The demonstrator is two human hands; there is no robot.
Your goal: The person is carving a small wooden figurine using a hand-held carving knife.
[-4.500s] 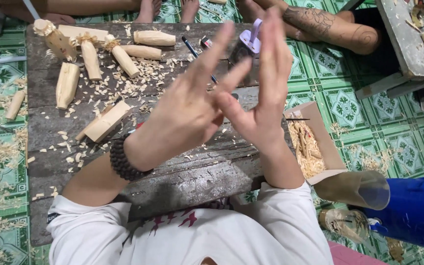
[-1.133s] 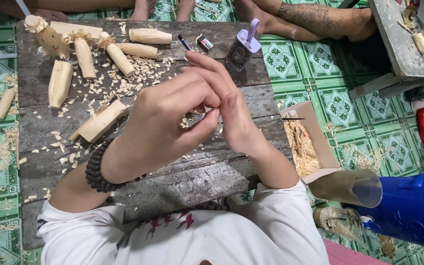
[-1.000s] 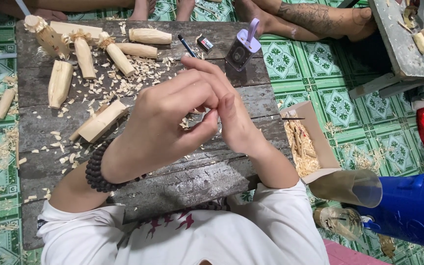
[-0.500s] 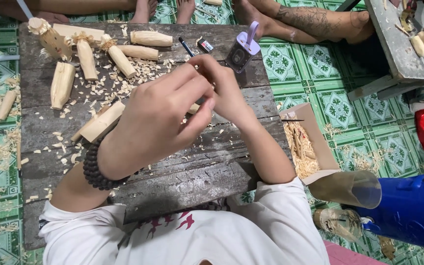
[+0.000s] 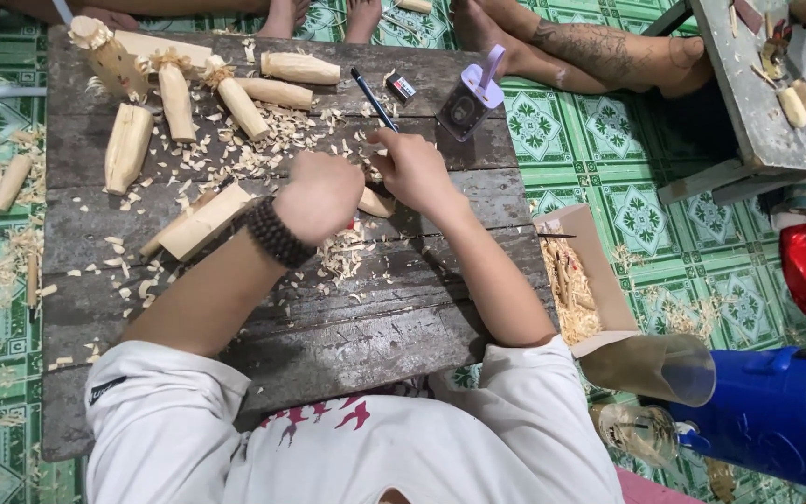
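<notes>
My left hand (image 5: 321,191), a dark bead bracelet (image 5: 275,233) on its wrist, is balled into a fist low on the dark plank table (image 5: 375,322). A pale wooden piece (image 5: 375,203) sticks out from under it. My right hand (image 5: 414,170) lies just beyond, fingers curled down over the piece's other end; what it holds is hidden. Wood shavings (image 5: 342,254) lie under and around both hands.
Several carved pale wooden figures (image 5: 174,89) and a squared block (image 5: 205,219) lie at the left and back. A pencil (image 5: 372,98), a purple box-shaped item (image 5: 471,101), a cardboard box of shavings (image 5: 576,289) and a blue container (image 5: 776,415) sit to the right. Another person's legs (image 5: 599,51) are beyond.
My hands were raised together above the table, fingers working against each other. They have come down onto the planks and now rest on the wooden piece.
</notes>
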